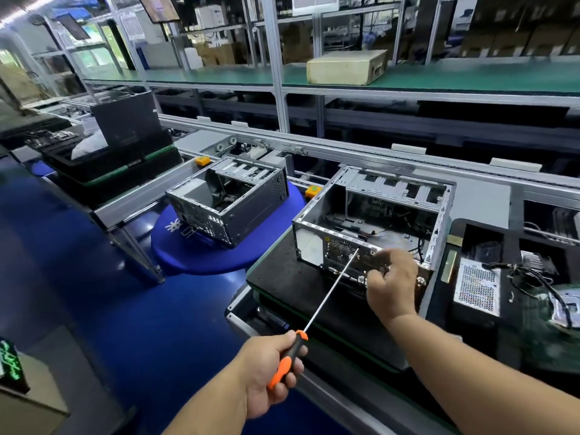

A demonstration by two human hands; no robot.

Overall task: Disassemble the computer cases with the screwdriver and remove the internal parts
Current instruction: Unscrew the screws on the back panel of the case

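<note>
Left hand (270, 368) grips screwdriver (326, 296), shaft running up-right, tip at rear panel of case (370, 233); right hand (390, 282), nearer, pinches panel edge.

Screwdriver (287, 362) handle orange and black, shaft silver. Near case (370, 221) bare grey metal on a black mat (282, 277). Far case (229, 202) grey, on a blue stool (194, 259). Shelf (219, 77) green.

Right hand's fingers (381, 271) hidden against computer case (370, 221) rear.
</note>
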